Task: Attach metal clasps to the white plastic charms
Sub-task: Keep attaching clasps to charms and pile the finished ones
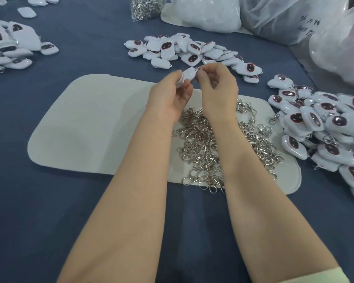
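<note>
White plastic charm (187,76) pinched by curled left hand (169,92) over the cream mat (86,123), right hand (217,84) nipping a metal clasp (198,68) at its upper corner; attaching step seemingly under way, next needing the clasp hooked fully through, then release to the clasped heap (325,123) alongside.

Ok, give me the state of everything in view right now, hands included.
left hand: grips the held charm.
right hand: pinches the held clasp at that charm's end.
held charm: raised above the mat, clasp not clearly fastened.
loose clasps: heaped on the mat, unattached.
far charm pile: lying loose, no clasps visible.
right charm pile: heaped, several with clasps attached.
mat: flat on the blue cloth.
</note>
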`<action>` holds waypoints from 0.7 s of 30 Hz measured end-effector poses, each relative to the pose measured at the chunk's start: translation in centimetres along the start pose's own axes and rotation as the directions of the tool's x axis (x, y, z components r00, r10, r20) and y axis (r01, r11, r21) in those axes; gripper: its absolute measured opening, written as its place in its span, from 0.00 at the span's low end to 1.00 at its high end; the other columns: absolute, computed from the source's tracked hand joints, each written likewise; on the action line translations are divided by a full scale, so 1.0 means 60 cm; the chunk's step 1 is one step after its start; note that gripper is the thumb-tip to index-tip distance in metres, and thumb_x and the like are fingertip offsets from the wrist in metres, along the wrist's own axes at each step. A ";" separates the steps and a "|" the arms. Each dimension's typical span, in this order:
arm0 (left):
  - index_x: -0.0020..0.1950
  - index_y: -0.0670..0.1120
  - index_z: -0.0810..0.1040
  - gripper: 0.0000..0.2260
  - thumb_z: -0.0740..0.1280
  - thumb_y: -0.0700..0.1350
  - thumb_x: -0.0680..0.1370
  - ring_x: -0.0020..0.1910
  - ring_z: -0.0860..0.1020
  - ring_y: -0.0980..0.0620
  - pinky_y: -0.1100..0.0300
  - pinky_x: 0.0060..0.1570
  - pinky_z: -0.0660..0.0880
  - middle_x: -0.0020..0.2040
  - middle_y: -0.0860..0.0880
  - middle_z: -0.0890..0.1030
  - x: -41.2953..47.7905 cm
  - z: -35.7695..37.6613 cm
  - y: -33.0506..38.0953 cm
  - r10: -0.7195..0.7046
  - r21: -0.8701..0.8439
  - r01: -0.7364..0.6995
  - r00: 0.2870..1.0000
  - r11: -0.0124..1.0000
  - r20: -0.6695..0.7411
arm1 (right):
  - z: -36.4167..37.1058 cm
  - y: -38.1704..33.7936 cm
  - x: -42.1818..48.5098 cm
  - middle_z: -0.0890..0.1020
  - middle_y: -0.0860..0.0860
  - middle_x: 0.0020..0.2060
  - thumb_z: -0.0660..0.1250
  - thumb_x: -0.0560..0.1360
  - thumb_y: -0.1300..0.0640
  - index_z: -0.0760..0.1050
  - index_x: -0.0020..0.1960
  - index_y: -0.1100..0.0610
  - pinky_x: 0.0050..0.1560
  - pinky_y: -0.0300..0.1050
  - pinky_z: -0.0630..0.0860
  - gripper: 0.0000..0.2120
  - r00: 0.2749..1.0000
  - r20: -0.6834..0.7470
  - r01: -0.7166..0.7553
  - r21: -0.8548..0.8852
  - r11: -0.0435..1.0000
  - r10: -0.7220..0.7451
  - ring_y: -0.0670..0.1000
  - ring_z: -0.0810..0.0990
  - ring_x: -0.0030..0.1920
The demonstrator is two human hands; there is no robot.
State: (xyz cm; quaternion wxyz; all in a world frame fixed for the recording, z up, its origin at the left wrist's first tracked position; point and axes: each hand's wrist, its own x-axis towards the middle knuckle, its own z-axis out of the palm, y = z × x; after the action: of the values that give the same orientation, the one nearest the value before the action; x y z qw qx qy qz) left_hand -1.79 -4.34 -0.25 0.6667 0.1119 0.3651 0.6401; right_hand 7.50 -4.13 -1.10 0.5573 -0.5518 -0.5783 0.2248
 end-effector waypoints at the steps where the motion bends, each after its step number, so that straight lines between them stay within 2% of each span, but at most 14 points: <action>1: 0.48 0.37 0.74 0.02 0.63 0.36 0.79 0.21 0.75 0.59 0.68 0.25 0.73 0.23 0.48 0.75 0.000 0.000 0.001 0.000 0.008 0.000 1.000 1.000 -0.007 | 0.000 0.000 -0.002 0.78 0.42 0.37 0.65 0.77 0.62 0.77 0.47 0.57 0.45 0.29 0.71 0.03 1.000 -0.007 0.028 -0.028 0.999 -0.028 0.41 0.76 0.39; 3: 0.52 0.40 0.74 0.04 0.62 0.38 0.79 0.23 0.75 0.58 0.68 0.25 0.73 0.25 0.50 0.75 -0.002 0.002 0.002 0.028 0.060 -0.027 0.999 0.998 -0.028 | 0.000 0.002 -0.004 0.79 0.46 0.38 0.65 0.77 0.61 0.78 0.48 0.60 0.44 0.31 0.70 0.04 0.997 -0.008 0.078 -0.087 0.993 -0.079 0.43 0.75 0.40; 6: 0.55 0.47 0.72 0.06 0.62 0.40 0.80 0.31 0.73 0.55 0.67 0.29 0.73 0.41 0.48 0.77 -0.004 0.004 -0.001 0.166 0.218 -0.152 0.985 0.964 -0.047 | 0.001 0.003 -0.004 0.78 0.49 0.37 0.64 0.77 0.61 0.78 0.46 0.62 0.42 0.35 0.69 0.05 0.992 0.023 0.126 -0.202 0.971 -0.124 0.47 0.75 0.40; 9: 0.55 0.50 0.72 0.07 0.62 0.39 0.79 0.36 0.73 0.52 0.64 0.35 0.74 0.50 0.47 0.77 -0.004 0.004 -0.006 0.347 0.411 -0.320 0.938 0.854 0.009 | 0.000 0.004 -0.002 0.80 0.51 0.37 0.63 0.77 0.61 0.77 0.46 0.62 0.42 0.40 0.68 0.06 0.992 0.057 0.126 -0.254 0.959 -0.115 0.49 0.75 0.40; 12: 0.55 0.50 0.73 0.09 0.61 0.38 0.79 0.44 0.74 0.51 0.58 0.47 0.74 0.52 0.48 0.77 -0.005 0.004 -0.010 0.487 0.566 -0.470 0.863 0.677 0.133 | -0.004 0.006 0.000 0.81 0.53 0.38 0.62 0.78 0.61 0.77 0.46 0.63 0.43 0.40 0.68 0.06 0.991 0.103 0.116 -0.301 0.947 -0.089 0.50 0.76 0.40; 15: 0.56 0.47 0.74 0.10 0.62 0.36 0.78 0.43 0.74 0.59 0.63 0.51 0.73 0.48 0.56 0.76 -0.008 0.007 -0.012 0.546 0.610 -0.562 0.803 0.559 0.239 | -0.007 0.008 -0.001 0.82 0.54 0.39 0.62 0.78 0.61 0.78 0.47 0.63 0.43 0.42 0.70 0.07 0.988 0.142 0.099 -0.310 0.946 -0.057 0.52 0.77 0.40; 16: 0.56 0.46 0.75 0.10 0.62 0.36 0.78 0.43 0.74 0.61 0.65 0.51 0.73 0.47 0.57 0.76 -0.009 0.008 -0.012 0.556 0.613 -0.578 0.791 0.539 0.258 | -0.009 0.007 -0.001 0.82 0.54 0.40 0.62 0.78 0.61 0.78 0.48 0.62 0.45 0.42 0.71 0.07 0.988 0.146 0.090 -0.297 0.951 -0.048 0.52 0.78 0.42; 18: 0.58 0.44 0.75 0.11 0.62 0.36 0.78 0.47 0.76 0.57 0.62 0.55 0.73 0.50 0.53 0.78 -0.007 0.010 -0.011 0.574 0.606 -0.590 0.779 0.534 0.252 | -0.011 0.004 0.001 0.83 0.52 0.46 0.62 0.78 0.60 0.79 0.53 0.59 0.48 0.36 0.70 0.08 0.985 0.171 0.069 -0.282 0.957 -0.021 0.50 0.79 0.49; 20: 0.60 0.44 0.76 0.12 0.61 0.37 0.78 0.52 0.76 0.54 0.60 0.58 0.73 0.54 0.50 0.78 -0.004 0.009 -0.007 0.592 0.607 -0.577 0.779 0.546 0.208 | -0.012 -0.001 0.007 0.80 0.50 0.57 0.60 0.78 0.61 0.75 0.62 0.57 0.56 0.32 0.67 0.14 0.976 0.215 0.033 -0.252 0.967 0.022 0.46 0.77 0.58; 21: 0.60 0.44 0.76 0.12 0.61 0.38 0.78 0.51 0.76 0.56 0.62 0.57 0.72 0.52 0.52 0.78 -0.003 0.008 -0.006 0.591 0.613 -0.561 0.786 0.556 0.182 | -0.013 -0.004 0.011 0.79 0.50 0.60 0.60 0.78 0.62 0.73 0.65 0.57 0.61 0.34 0.67 0.16 0.974 0.221 -0.003 -0.206 0.979 0.050 0.46 0.75 0.60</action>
State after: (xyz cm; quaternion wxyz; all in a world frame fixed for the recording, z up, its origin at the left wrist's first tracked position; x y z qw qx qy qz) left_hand -1.21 -4.40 -0.08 0.3327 0.4299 0.5177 0.6606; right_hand 8.26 -3.90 -0.42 0.4256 -0.5847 -0.6502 0.2327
